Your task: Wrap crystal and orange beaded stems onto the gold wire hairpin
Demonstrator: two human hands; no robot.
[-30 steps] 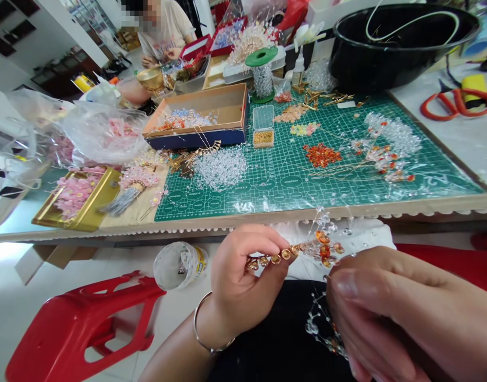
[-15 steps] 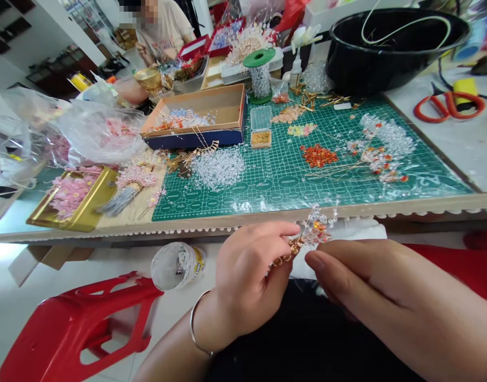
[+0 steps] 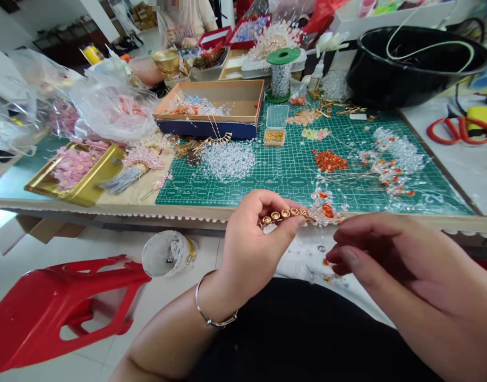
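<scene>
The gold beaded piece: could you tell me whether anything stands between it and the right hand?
Nothing visible blocks the gold beaded piece; only its dangling bead strands hang between it and the right hand.

We show the wearer's own limbs and dress. The left hand (image 3: 251,249) is bare up to the forearm, and its wrist carries a thin, smooth silver bangle (image 3: 211,314), round in section and loose in fit. The right hand (image 3: 406,276) has short, plain nails. A black garment (image 3: 307,334) covers our lap, and an edge of white cloth (image 3: 302,253) shows above it.
</scene>
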